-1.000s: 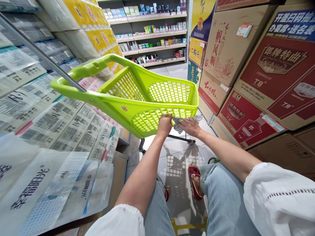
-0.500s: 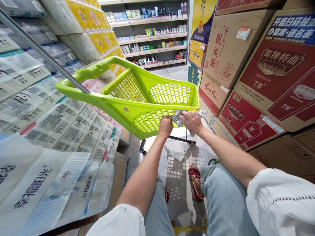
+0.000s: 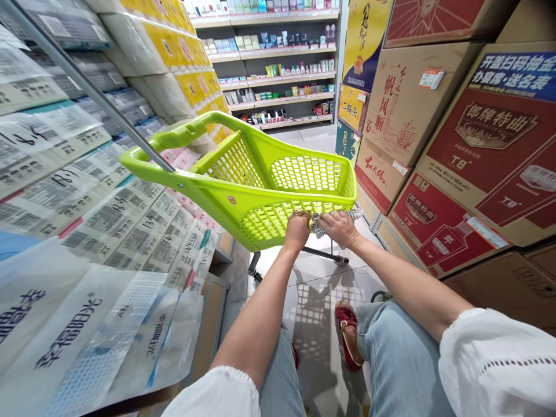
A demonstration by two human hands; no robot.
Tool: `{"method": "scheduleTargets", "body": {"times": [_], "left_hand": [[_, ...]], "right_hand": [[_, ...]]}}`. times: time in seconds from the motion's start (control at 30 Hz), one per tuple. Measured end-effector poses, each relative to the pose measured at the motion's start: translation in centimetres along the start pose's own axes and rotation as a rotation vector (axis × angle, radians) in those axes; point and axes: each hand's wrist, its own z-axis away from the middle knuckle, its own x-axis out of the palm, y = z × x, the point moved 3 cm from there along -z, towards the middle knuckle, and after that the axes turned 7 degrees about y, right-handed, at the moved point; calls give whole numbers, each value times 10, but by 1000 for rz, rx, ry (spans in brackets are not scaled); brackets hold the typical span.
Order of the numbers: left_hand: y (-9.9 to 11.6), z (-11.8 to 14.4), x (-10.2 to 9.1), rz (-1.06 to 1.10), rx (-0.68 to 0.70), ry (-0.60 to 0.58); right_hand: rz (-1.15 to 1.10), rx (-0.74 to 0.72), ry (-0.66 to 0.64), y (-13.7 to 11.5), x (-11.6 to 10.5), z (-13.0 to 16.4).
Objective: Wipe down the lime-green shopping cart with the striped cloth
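Observation:
A grey-and-white striped cloth (image 3: 318, 230) is bunched between my two hands, in front of the cart's near side. My left hand (image 3: 297, 230) is closed in a fist at the cloth's left end, its fingertips partly hidden. My right hand (image 3: 339, 228) is wrapped round the cloth from above, and a loose end sticks out past it on the right. Right behind both hands is the lime-green shopping cart (image 3: 217, 194), with mesh sides; its basket looks bare inside. Whether my knuckles touch the mesh I cannot tell.
Stacked liquor cartons (image 3: 490, 121) line the right side. Packaged paper goods (image 3: 117, 220) and plastic-wrapped packs (image 3: 87, 341) crowd the left. A metal pole (image 3: 95, 87) slants across to the cart's handle. Shelves (image 3: 278, 78) with small bottles and boxes stand at the back.
My hands have come closer together, with less cloth showing between them. The cart and surroundings sit slightly lower and further right in view.

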Motion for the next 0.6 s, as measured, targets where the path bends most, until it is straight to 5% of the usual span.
{"method": "scheduleTargets", "body": {"times": [0.4,0.6], "left_hand": [[8,4,-11,-21,35,-18],[11,5,-67,-39,73,125]], "right_hand": [[-94,318,248,14,-72,-49],[-203,387,230,27,-95,-61]]}}
